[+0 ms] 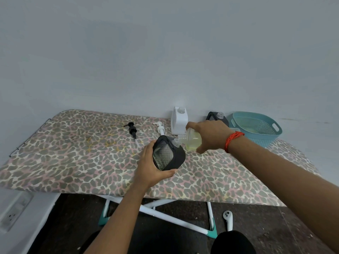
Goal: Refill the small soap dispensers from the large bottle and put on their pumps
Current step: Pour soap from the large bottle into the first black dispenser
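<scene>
Yellow-green soap (193, 144) lies in the clear large plastic bottle (184, 138), which the right grip (209, 136) wraps. Its neck meets the mouth of the black quilted-glass small dispenser (166, 155), clasped tilted by the left grip (152, 170) above the tabletop (73, 153). Pouring seems in hand; the next move needs slow, aligned tipping.

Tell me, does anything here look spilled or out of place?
No spill shows on the table. The black pump and white pump lie loose on it, not yet fitted. A white controller lies on the floor below.
</scene>
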